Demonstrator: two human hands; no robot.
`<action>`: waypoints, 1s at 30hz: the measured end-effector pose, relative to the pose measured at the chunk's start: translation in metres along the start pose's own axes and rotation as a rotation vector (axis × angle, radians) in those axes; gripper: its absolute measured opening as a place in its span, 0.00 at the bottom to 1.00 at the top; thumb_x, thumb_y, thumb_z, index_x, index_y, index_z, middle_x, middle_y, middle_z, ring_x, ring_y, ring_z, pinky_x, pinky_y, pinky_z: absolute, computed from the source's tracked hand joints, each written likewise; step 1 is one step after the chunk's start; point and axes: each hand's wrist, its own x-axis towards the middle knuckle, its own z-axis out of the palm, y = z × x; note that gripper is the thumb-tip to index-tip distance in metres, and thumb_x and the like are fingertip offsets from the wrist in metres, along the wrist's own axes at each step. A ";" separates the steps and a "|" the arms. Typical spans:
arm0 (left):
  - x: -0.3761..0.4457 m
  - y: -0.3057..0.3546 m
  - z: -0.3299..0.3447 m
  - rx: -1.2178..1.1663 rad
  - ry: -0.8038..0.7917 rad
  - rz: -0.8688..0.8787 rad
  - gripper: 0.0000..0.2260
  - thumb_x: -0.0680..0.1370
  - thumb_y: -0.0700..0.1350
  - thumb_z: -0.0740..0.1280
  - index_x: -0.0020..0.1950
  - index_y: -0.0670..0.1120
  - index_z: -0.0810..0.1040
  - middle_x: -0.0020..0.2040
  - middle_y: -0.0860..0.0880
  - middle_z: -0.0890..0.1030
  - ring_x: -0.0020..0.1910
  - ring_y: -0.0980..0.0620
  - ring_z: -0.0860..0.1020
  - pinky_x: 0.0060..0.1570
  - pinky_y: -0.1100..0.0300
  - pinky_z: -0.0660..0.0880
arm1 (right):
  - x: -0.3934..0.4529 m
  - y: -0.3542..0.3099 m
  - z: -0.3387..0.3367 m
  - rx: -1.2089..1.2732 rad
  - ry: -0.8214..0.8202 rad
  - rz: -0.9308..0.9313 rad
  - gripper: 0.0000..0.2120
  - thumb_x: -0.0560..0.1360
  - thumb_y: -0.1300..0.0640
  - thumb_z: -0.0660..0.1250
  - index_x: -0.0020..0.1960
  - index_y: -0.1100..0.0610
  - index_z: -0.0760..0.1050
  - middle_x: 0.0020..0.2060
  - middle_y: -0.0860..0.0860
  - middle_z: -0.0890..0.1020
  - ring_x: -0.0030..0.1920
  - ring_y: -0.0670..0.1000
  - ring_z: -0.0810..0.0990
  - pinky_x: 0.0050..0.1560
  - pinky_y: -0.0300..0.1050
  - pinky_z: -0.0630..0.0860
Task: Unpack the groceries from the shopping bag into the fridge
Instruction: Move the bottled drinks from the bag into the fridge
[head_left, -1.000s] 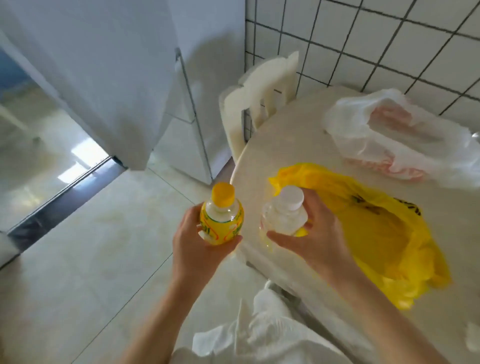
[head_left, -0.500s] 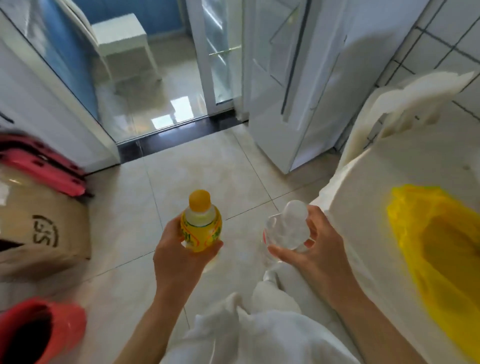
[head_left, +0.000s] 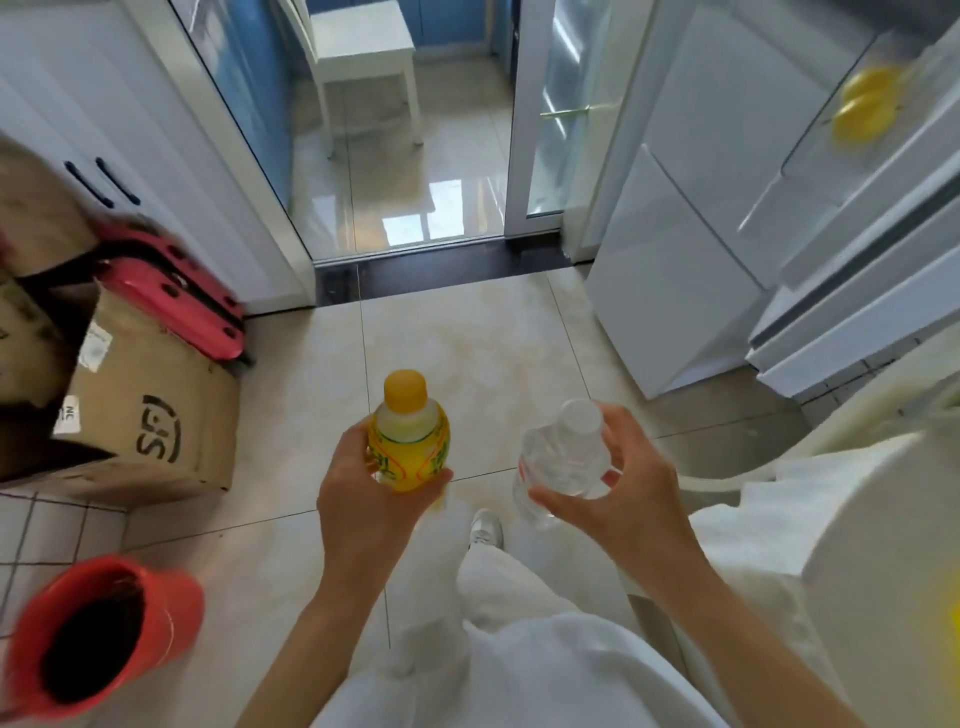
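The left hand (head_left: 363, 499) gripped a yellow bottle (head_left: 408, 436) upright, fingers curled round its body. The right hand (head_left: 613, 483) pinched a clear bottle (head_left: 561, 457) near its neck, fingers spread around it. Both were carried over the floor, the fridge (head_left: 727, 234) ahead to the right. The clear bottle's high, loose hold looked weaker; a firmer grip seemed wise before freeing a hand for the fridge door.

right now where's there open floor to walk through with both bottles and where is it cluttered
Bare tile runs ahead from the shoe to the dark door threshold, bordered on the right by the white fridge. The left side is crowded: cardboard box, red stools, red bin. Left hand holds the yellow bottle, right hand the clear bottle.
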 end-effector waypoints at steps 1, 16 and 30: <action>0.016 0.003 0.003 0.002 -0.007 0.000 0.32 0.59 0.47 0.82 0.60 0.51 0.75 0.50 0.55 0.80 0.47 0.53 0.79 0.46 0.59 0.77 | 0.015 -0.005 0.003 -0.001 -0.007 -0.002 0.35 0.56 0.51 0.83 0.57 0.39 0.69 0.49 0.37 0.79 0.51 0.40 0.79 0.52 0.40 0.79; 0.204 0.046 0.050 0.000 -0.080 0.044 0.33 0.59 0.46 0.83 0.61 0.50 0.75 0.51 0.54 0.80 0.48 0.55 0.78 0.43 0.72 0.70 | 0.212 -0.045 0.029 -0.069 0.043 -0.043 0.37 0.58 0.50 0.82 0.62 0.47 0.69 0.51 0.40 0.78 0.49 0.42 0.77 0.52 0.31 0.76; 0.458 0.123 0.136 0.053 -0.386 0.384 0.33 0.57 0.47 0.83 0.60 0.51 0.75 0.53 0.53 0.80 0.51 0.51 0.79 0.51 0.51 0.78 | 0.417 -0.074 0.039 0.033 0.343 0.126 0.34 0.59 0.49 0.81 0.59 0.41 0.68 0.48 0.33 0.78 0.50 0.35 0.77 0.46 0.27 0.74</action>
